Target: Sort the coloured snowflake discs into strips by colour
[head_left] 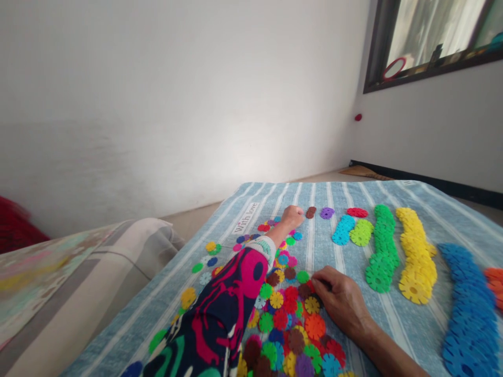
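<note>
My left hand [293,215] is closed in a fist near the far end of the table, beside a brown flower-shaped plastic disc [310,212]; whatever its fingers hold is hidden. A patterned sleeve covers that arm, which crosses over a mixed pile of coloured notched discs [276,300]. At the pile's right edge is my right hand [341,294], fingers pinched together at a brown disc [304,290] and a bit of red. What lies in this pinch I cannot make out. Beyond it are a purple disc [327,213], red discs [357,212], light blue discs [343,230] and lime green discs [361,232].
Overlapping rows of green discs [382,248], yellow discs [415,256] and blue discs [469,314] run along the right, with orange discs [495,287] at the frame edge. A striped blue cloth [157,298] covers the table. Bedding [118,251] lies left; a white wall [196,104] stands behind.
</note>
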`<action>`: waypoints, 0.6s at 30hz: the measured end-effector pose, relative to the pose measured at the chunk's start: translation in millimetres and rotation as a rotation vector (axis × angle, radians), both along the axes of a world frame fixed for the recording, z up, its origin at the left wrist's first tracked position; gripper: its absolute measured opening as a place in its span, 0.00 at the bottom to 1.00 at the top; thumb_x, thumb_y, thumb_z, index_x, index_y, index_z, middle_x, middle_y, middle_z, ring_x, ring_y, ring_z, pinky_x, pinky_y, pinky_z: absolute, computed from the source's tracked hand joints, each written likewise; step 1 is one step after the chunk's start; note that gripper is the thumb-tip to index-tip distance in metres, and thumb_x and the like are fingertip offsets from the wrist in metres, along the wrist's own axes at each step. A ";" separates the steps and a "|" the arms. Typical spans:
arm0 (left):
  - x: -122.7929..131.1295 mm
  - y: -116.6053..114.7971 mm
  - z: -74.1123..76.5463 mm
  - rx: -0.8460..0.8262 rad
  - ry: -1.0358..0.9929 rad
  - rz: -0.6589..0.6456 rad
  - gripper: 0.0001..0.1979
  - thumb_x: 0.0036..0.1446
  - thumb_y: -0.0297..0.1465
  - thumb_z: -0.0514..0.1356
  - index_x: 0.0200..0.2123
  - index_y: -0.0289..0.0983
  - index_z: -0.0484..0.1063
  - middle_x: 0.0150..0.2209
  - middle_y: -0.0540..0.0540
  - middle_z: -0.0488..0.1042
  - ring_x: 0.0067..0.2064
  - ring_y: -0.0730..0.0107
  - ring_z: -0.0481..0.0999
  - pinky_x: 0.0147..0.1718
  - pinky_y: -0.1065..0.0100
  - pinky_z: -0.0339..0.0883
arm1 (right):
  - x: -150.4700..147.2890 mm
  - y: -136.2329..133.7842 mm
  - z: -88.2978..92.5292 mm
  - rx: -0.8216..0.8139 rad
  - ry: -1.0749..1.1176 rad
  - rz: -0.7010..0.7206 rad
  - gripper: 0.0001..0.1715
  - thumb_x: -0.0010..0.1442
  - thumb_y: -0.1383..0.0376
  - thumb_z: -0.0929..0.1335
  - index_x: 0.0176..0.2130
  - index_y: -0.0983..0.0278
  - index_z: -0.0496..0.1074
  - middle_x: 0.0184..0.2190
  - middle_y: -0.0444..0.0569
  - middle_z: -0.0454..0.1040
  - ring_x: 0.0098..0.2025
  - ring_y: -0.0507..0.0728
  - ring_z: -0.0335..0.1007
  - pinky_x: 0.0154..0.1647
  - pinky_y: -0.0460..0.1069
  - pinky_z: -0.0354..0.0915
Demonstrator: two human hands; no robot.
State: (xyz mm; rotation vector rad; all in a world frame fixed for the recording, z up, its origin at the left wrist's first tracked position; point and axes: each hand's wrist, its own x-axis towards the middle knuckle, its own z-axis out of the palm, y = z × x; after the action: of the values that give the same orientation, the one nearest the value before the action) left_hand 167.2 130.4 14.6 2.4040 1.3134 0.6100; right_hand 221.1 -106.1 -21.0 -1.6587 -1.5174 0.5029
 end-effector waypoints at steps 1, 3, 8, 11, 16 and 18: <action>-7.7 -4.9 3.9 0.012 0.010 -0.017 0.12 0.46 0.20 0.56 0.32 0.32 0.78 0.28 0.49 0.75 0.34 0.69 0.72 0.34 0.73 0.62 | 0.4 -0.2 0.3 -0.002 -0.005 -0.002 0.14 0.59 0.60 0.61 0.28 0.60 0.73 0.27 0.44 0.74 0.30 0.54 0.69 0.32 0.47 0.58; -25.1 -16.2 12.1 0.035 0.030 -0.057 0.13 0.47 0.21 0.55 0.34 0.33 0.78 0.30 0.49 0.76 0.36 0.69 0.72 0.36 0.73 0.62 | 1.1 -0.4 0.5 -0.006 -0.021 -0.005 0.14 0.58 0.60 0.61 0.29 0.60 0.74 0.27 0.44 0.74 0.31 0.54 0.70 0.32 0.47 0.58; -73.5 -54.4 26.4 0.027 0.128 -0.197 0.10 0.46 0.22 0.56 0.28 0.35 0.78 0.24 0.52 0.73 0.29 0.73 0.70 0.30 0.75 0.61 | 2.2 0.2 -0.5 -0.001 -0.030 -0.004 0.15 0.58 0.60 0.61 0.28 0.60 0.74 0.28 0.45 0.75 0.32 0.55 0.70 0.34 0.48 0.59; -97.9 -81.4 27.8 -0.001 0.193 -0.312 0.09 0.45 0.21 0.57 0.25 0.35 0.78 0.21 0.53 0.72 0.26 0.75 0.68 0.27 0.76 0.58 | 3.2 0.1 -2.0 0.006 -0.006 -0.001 0.15 0.57 0.59 0.61 0.29 0.60 0.75 0.29 0.45 0.75 0.33 0.56 0.70 0.34 0.48 0.60; -119.2 -117.1 25.0 0.020 0.255 -0.364 0.06 0.46 0.28 0.60 0.29 0.37 0.78 0.24 0.51 0.73 0.29 0.71 0.70 0.27 0.74 0.58 | 4.9 -0.4 -4.4 0.007 0.023 -0.022 0.15 0.56 0.58 0.62 0.29 0.60 0.75 0.30 0.46 0.76 0.33 0.56 0.70 0.34 0.49 0.61; -121.8 -126.2 22.9 0.052 0.275 -0.356 0.07 0.47 0.30 0.61 0.31 0.38 0.77 0.28 0.49 0.74 0.32 0.67 0.71 0.30 0.72 0.60 | 5.2 -0.6 -4.4 0.011 0.022 -0.021 0.16 0.55 0.57 0.62 0.29 0.61 0.75 0.30 0.46 0.76 0.33 0.56 0.70 0.34 0.49 0.61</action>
State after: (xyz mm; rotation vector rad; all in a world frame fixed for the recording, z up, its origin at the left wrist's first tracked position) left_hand 45.3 4.2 37.5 2.7481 0.9311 0.2232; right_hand 226.3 -106.7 -25.4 -1.6542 -1.4826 0.4991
